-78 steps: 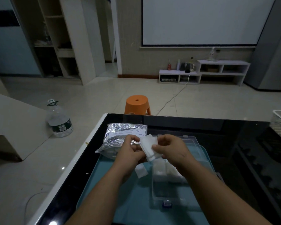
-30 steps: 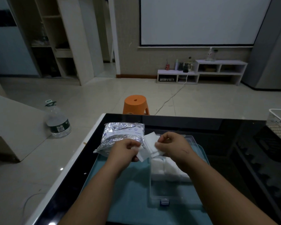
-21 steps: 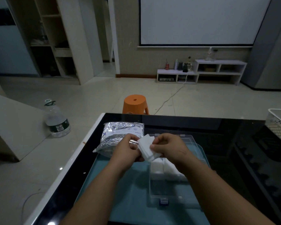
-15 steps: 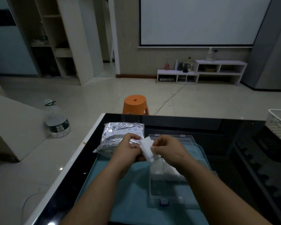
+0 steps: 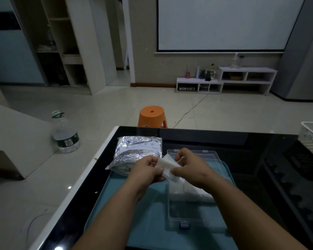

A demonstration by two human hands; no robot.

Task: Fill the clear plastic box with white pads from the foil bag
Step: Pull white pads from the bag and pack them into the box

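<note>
Two bare forearms reach over a glossy black counter (image 5: 260, 145) with a white edge. The left hand (image 5: 146, 170) and right hand (image 5: 192, 166) meet in the middle. Both pinch one soft, thin white pad (image 5: 167, 166) with curled fingers and thumbs, and the pad is slightly crumpled between them. It is held in the air, just above the far left corner of the clear plastic box (image 5: 177, 215).

The box is a rectangular case of hard transparent plastic. Its lid is folded back and a small blue latch sits on its near side. A low heap of white pads (image 5: 188, 188) fills the far part, and the near part shows bare bottom.

The box sits on a smooth teal tray (image 5: 148, 213). The crinkled, shiny foil bag (image 5: 137, 150) lies at the tray's far left corner, just beyond the left hand.

A second earlier the hands were drawn apart, each holding its own piece of pad. Now they are close together. The bag and box lie as before.
</note>
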